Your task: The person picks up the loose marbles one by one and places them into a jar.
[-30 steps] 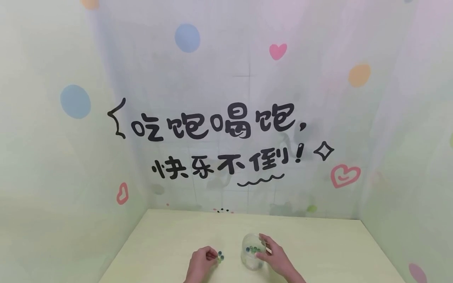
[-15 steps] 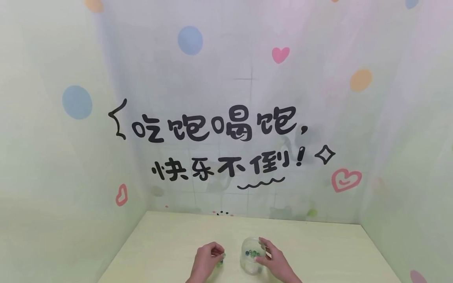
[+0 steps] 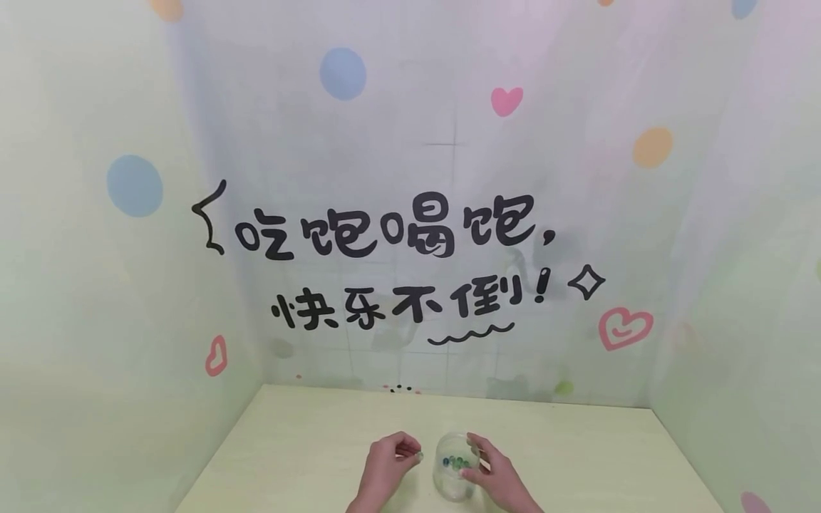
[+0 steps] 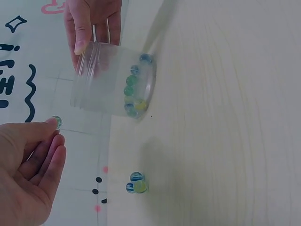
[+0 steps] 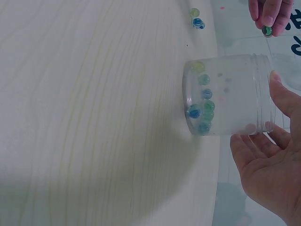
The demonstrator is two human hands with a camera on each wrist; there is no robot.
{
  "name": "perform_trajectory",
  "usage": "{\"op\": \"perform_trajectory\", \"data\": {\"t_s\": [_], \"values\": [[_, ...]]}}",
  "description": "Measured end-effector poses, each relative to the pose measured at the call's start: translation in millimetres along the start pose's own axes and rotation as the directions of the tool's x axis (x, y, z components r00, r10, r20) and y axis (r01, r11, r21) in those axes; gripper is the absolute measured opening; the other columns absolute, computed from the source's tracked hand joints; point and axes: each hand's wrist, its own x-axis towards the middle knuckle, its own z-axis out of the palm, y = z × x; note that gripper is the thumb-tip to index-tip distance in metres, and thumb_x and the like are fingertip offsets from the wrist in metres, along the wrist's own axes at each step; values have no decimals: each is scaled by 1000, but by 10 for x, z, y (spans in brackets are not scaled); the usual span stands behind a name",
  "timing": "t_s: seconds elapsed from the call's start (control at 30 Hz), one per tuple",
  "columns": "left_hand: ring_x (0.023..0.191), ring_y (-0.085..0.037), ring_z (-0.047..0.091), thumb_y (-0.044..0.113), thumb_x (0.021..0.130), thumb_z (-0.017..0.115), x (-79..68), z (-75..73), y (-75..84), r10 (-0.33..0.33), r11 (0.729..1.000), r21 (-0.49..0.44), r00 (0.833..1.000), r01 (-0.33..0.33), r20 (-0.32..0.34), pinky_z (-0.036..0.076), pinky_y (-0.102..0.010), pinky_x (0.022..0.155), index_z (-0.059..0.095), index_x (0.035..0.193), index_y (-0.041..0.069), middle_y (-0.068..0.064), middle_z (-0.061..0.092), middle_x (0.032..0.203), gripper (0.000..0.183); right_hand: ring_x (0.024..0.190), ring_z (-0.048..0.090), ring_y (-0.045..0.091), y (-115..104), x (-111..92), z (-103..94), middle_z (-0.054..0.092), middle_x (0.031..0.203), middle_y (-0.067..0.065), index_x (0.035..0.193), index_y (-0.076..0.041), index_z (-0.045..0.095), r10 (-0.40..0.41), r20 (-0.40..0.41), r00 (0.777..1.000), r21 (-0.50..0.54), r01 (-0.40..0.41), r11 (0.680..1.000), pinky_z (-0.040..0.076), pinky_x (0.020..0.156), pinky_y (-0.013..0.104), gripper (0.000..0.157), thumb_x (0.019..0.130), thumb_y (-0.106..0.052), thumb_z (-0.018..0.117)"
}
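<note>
My left hand (image 3: 387,467) pinches a clear green marble (image 4: 58,122) between thumb and fingertips, just left of a clear jar (image 3: 451,486) and apart from it. The jar is open at the top and stands upright on the table. Several blue, green and yellow marbles (image 5: 204,79) lie on its bottom. Around the jar's upper side, near the rim, my right hand (image 3: 503,476) holds it with thumb and fingers. A small cluster of marbles (image 4: 137,176), blue-striped and yellow, sits on the table in the left wrist view; in the head view the left hand hides it.
The pale wood-grain table (image 3: 308,434) ends at a back wall (image 3: 410,114) printed with black characters, hearts and coloured dots. Side walls (image 3: 83,299) close in the table on the left and right.
My left hand has picked a green marble out of the cluster on the table and moved it up and right towards the jar. The right hand stays on the jar.
</note>
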Motion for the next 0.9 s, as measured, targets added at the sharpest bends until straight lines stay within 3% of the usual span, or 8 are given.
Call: {"op": "perform_trajectory", "data": {"t_s": [0.6,0.9], "values": [[74,-5,63,-4,80,76,80,211,225,59,998,-19,998,-58,37,57,-16,67,71,90,4,-3,72,84,14,132,39,60,-17,-25,20,38,149,37,146,9,37,-36,-14,999,6,36,999,48,103,59,73,92,-26,72],[73,-6,63,-3,80,76,82,321,280,40,999,-8,998,-39,54,56,-18,66,72,90,4,-2,71,83,12,133,39,59,-11,-39,17,39,148,37,146,9,36,-47,-10,999,9,47,999,48,103,60,74,92,-27,72]]}}
